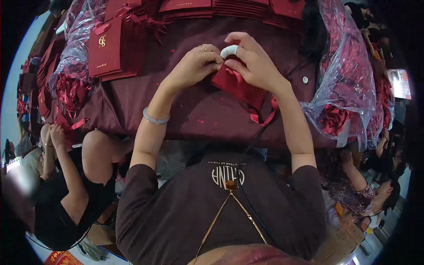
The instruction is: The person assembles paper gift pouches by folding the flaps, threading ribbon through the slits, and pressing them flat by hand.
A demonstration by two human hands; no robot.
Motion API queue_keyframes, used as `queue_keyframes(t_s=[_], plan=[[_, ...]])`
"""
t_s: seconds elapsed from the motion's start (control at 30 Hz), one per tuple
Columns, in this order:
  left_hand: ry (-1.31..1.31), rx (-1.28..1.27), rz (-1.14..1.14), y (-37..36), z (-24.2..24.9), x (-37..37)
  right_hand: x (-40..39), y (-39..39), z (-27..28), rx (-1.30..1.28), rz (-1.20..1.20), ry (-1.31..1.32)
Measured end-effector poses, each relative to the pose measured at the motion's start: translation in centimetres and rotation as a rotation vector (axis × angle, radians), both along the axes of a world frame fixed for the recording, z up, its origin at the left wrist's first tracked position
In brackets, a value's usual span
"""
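Observation:
Above the middle of the table, my left hand (pixel 193 66) and my right hand (pixel 257 64) meet at the upper edge of a red gift bag (pixel 240 88). My left fingers are pinched together at the bag's corner. With thumb and bent fingers, my right hand grips the same edge; a white finger cover (pixel 229 51) is on one finger. A red ribbon (pixel 263 118) hangs in a loop from the bag. Exactly what lies between the fingertips is hidden.
A stack of red bags with gold print (pixel 104 48) lies at the left, and more stacked red bags (pixel 238 9) line the back. Plastic-wrapped ribbon bundles (pixel 346 79) flank the dark red tablecloth (pixel 185 119). People sit on both sides; one person's hands (pixel 54 134) are at the left.

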State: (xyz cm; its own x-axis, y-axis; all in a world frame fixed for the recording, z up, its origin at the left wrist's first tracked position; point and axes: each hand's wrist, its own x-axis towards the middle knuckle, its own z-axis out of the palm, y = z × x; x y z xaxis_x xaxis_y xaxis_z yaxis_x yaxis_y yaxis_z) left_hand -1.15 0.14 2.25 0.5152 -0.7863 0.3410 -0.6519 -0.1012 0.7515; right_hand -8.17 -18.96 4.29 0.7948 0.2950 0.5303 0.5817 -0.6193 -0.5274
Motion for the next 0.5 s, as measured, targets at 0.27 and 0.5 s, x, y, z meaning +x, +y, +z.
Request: queue_keyframes(t_s=[0.27,0.5], plan=[[-0.461,0.065,0.198,2.5,0.2,3.0,-0.6,-1.3,-0.2,-0.035,0.09,0.149],[0.138,0.352,0.169,5.8,1.6,2.8,-3.6,-3.0,2.2,0.116,-0.301,0.147]])
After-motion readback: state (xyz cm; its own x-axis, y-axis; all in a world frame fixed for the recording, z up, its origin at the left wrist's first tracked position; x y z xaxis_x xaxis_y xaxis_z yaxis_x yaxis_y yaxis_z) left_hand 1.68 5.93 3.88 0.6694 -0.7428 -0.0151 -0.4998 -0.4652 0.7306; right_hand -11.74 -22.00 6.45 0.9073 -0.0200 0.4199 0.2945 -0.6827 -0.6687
